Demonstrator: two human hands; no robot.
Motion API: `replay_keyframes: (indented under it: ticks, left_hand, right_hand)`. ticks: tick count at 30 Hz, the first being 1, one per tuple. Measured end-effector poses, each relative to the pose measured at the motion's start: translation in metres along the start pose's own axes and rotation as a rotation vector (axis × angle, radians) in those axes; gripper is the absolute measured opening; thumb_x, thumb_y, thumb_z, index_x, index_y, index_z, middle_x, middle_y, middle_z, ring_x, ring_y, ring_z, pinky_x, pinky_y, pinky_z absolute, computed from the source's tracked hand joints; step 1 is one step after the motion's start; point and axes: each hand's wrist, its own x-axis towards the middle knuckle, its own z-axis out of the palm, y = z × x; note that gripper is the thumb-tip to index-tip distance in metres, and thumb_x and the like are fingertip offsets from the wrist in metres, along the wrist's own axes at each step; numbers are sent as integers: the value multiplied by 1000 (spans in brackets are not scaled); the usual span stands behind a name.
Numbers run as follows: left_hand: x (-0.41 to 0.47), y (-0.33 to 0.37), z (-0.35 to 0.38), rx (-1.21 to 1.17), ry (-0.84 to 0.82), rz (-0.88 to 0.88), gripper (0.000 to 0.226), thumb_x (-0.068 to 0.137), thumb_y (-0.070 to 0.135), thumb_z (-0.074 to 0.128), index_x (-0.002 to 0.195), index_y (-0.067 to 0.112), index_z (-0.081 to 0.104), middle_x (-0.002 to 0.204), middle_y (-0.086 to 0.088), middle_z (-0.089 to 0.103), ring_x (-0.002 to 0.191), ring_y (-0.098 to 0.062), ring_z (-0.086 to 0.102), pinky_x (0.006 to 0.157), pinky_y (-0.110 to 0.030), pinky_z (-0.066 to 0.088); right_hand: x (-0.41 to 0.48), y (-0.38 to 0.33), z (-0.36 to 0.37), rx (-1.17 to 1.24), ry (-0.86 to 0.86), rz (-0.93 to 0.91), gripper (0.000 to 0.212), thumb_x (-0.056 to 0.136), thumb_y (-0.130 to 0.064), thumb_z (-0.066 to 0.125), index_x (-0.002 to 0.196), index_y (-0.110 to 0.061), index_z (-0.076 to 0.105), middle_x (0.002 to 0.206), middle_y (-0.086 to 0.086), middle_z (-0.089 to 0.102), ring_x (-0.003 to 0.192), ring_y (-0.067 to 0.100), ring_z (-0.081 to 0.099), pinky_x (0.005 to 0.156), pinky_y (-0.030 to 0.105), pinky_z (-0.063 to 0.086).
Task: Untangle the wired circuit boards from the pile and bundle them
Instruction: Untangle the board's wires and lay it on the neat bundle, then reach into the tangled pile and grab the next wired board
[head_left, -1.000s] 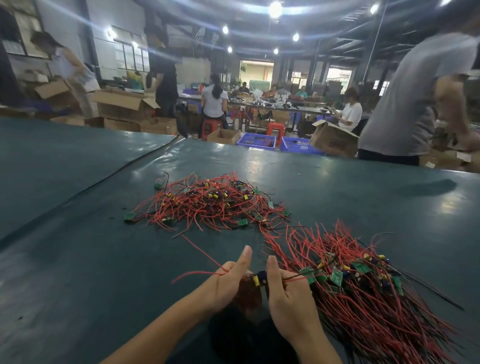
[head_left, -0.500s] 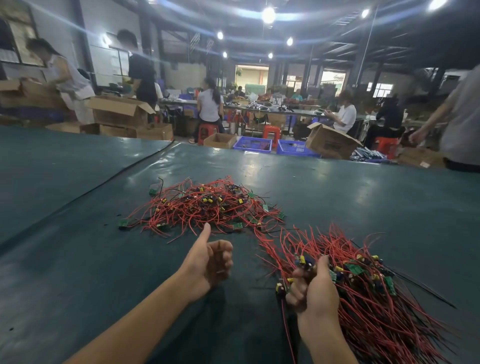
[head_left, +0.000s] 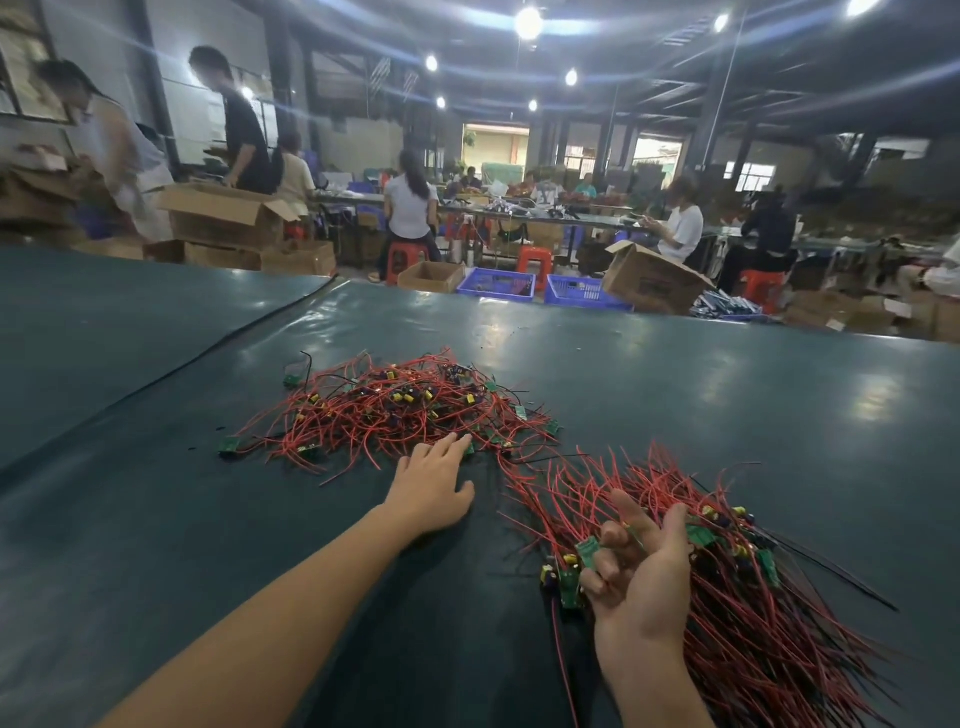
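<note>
A tangled pile of wired circuit boards (head_left: 389, 410), red wires with small green boards, lies on the dark green table (head_left: 701, 384). My left hand (head_left: 431, 483) stretches forward, fingers straight, its fingertips touching the pile's near edge. To the right lies the sorted bundle (head_left: 753, 613), its wires roughly side by side. My right hand (head_left: 639, 566) is palm up at the bundle's left edge, its lower fingers curled on a green wired circuit board (head_left: 589, 551). Two more boards (head_left: 569, 587) lie just left of that hand.
A black seam (head_left: 218, 348) runs across the table at left. Beyond the far edge stand cardboard boxes (head_left: 649, 283), blue crates (head_left: 498, 286) and red stools. Several people work at benches behind, and two stand at boxes at far left.
My left hand has opened from a fist and reached forward to the tangled pile. My right hand has turned palm up beside the bundle. The camera has tilted up slightly.
</note>
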Motion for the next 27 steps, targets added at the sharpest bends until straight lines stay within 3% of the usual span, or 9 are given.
replay_keyframes:
  ticks: [3, 8, 13, 17, 20, 23, 25, 27]
  left_hand:
    - [10, 2, -2, 48, -5, -33, 64, 97, 40, 47, 153, 25, 20, 155, 0, 33, 139, -30, 25, 114, -53, 18]
    - [7, 3, -3, 117, 199, 34, 43, 98, 35, 49, 139, 21, 47, 133, -2, 55, 124, -25, 45, 107, -42, 29]
    - [-23, 3, -6, -132, 473, 150, 32, 97, 29, 55, 126, 19, 61, 115, 3, 64, 108, -18, 55, 95, -30, 33]
    - [-63, 11, -16, -389, 659, 312, 29, 89, 13, 67, 118, 11, 66, 98, 6, 59, 83, -11, 59, 81, -31, 51]
    - [-89, 20, -17, -405, 674, 469, 32, 88, 10, 68, 120, 9, 66, 104, 3, 58, 84, -9, 59, 78, -30, 53]
    - [-105, 26, -16, -325, 642, 558, 33, 91, 15, 65, 124, 10, 65, 107, -2, 58, 88, -17, 60, 78, -33, 52]
    - [-112, 27, -14, -294, 632, 603, 33, 92, 20, 61, 124, 12, 64, 108, -2, 59, 90, -18, 60, 78, -32, 52]
    - [-116, 28, -12, -332, 617, 610, 33, 92, 22, 60, 123, 13, 65, 108, -2, 60, 91, -18, 61, 77, -34, 53]
  right_hand:
    - [0, 2, 1, -22, -7, -1, 51, 100, -55, 38, 101, -14, 67, 59, -3, 47, 38, 6, 32, 34, 18, 26]
    - [0, 3, 2, -58, -39, 17, 50, 101, -52, 39, 98, -11, 67, 54, -6, 47, 38, 6, 32, 33, 19, 25]
    - [-1, 5, 3, -88, -64, 16, 50, 101, -50, 39, 97, -9, 67, 54, -5, 46, 39, 6, 32, 34, 19, 26]
    - [-3, 9, 5, -150, -109, 7, 50, 99, -49, 45, 96, -4, 69, 54, -5, 46, 39, 6, 32, 35, 19, 25]
    - [-7, 17, 8, -327, -183, -42, 43, 92, -45, 58, 82, -7, 75, 55, -3, 47, 41, 7, 31, 37, 19, 25]
    - [-13, 29, 11, -549, -251, -170, 46, 86, -47, 65, 61, -8, 66, 54, -1, 45, 48, 9, 35, 49, 24, 31]
    - [-15, 34, 13, -547, -271, -216, 47, 82, -45, 66, 61, -3, 63, 56, 2, 51, 54, 13, 43, 56, 27, 39]
    - [-13, 35, 13, -497, -258, -192, 31, 83, -34, 70, 70, -5, 73, 66, 7, 69, 63, 17, 59, 64, 28, 50]
